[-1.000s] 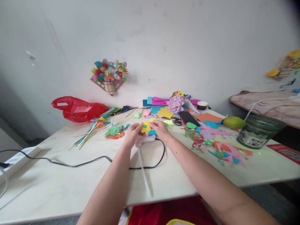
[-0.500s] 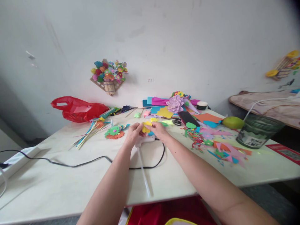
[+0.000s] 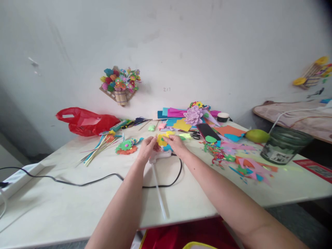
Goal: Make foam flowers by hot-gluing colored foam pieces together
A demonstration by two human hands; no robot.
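A yellow foam flower (image 3: 160,141) with a small green spot at its middle is held above the table between my two hands. My left hand (image 3: 148,148) pinches its left side. On its right side, my right hand (image 3: 176,144) has thumb and fingers closed on the edge. Just below them lies a white glue gun (image 3: 163,155), partly covered by my left hand. A long clear glue stick (image 3: 158,193) juts from its back toward the near edge. Left of my hands rest green and orange foam flowers (image 3: 127,146).
A black cord (image 3: 88,183) runs across the table (image 3: 85,211) to a white power strip (image 3: 23,176). Thin strips (image 3: 95,152) and a red bag (image 3: 88,121) are at left. On the right are foam scraps (image 3: 254,166), a phone (image 3: 208,132), scissors (image 3: 195,135) and a glass jar (image 3: 285,145).
A green spot now shows at the yellow flower's middle, where plain yellow showed before. The flower has turned slightly in my fingers, and both hands stay in nearly the same place.
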